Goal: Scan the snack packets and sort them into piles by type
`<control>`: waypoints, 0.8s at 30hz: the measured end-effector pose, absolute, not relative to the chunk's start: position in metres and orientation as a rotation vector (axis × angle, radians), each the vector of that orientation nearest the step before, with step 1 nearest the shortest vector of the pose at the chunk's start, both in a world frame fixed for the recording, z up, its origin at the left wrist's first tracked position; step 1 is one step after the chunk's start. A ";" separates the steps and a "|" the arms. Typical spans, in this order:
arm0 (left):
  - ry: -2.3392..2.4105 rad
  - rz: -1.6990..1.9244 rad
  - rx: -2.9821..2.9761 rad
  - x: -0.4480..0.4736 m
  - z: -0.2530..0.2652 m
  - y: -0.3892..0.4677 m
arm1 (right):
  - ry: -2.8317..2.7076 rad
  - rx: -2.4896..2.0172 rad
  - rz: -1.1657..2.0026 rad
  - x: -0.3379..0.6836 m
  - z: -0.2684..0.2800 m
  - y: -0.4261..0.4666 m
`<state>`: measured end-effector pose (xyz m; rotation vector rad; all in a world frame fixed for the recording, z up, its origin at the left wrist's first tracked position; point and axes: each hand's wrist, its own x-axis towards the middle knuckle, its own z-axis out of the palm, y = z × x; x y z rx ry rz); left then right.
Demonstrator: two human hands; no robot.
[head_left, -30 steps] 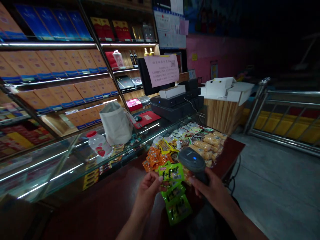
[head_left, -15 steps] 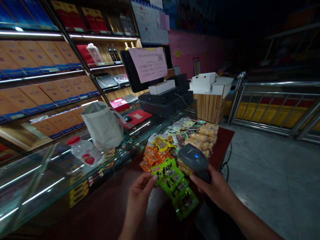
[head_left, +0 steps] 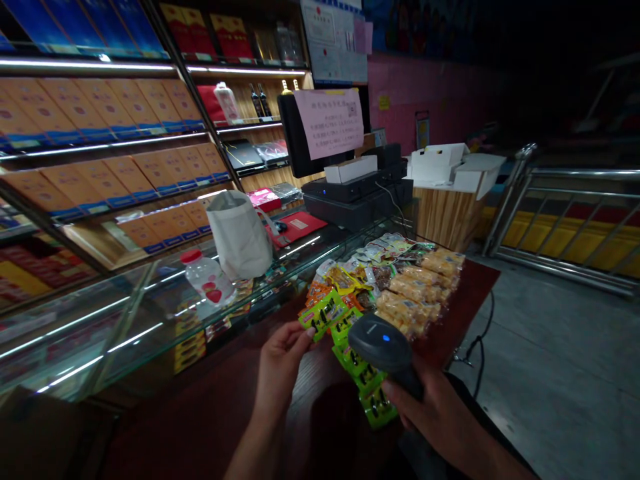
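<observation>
My left hand (head_left: 280, 367) pinches a green snack packet (head_left: 323, 315) by its near edge, tilted above the dark red table. In my right hand (head_left: 437, 410) is a dark grey barcode scanner (head_left: 377, 343), its small blue light on and its head over the green packets. More green packets (head_left: 370, 380) lie overlapping in a row beneath the scanner, partly hidden by it. Just beyond are orange packets (head_left: 316, 293), yellow packets (head_left: 345, 279) and clear bags of tan snacks (head_left: 413, 293).
A glass counter (head_left: 165, 333) runs along the left, bearing a red-lidded plastic jar (head_left: 210, 283) and a pale bag (head_left: 240, 237). Behind stand a monitor with a pink notice (head_left: 330, 123) and boxed shelves. A cable (head_left: 480, 347) hangs off the table's right edge.
My view has swung left, so the scene sits further right. The packet in my left hand has moved away from the row of green packets. The scanner now covers more of that row.
</observation>
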<state>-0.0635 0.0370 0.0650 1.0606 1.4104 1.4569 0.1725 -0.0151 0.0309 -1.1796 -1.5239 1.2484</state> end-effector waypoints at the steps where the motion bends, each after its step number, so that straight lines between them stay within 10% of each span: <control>1: 1.409 1.453 1.074 -0.063 0.066 0.037 | -1.528 -1.173 1.242 0.172 0.031 -0.014; 24: 1.485 1.412 1.151 -0.063 0.060 0.040 | -1.626 -1.096 1.184 0.180 0.030 -0.004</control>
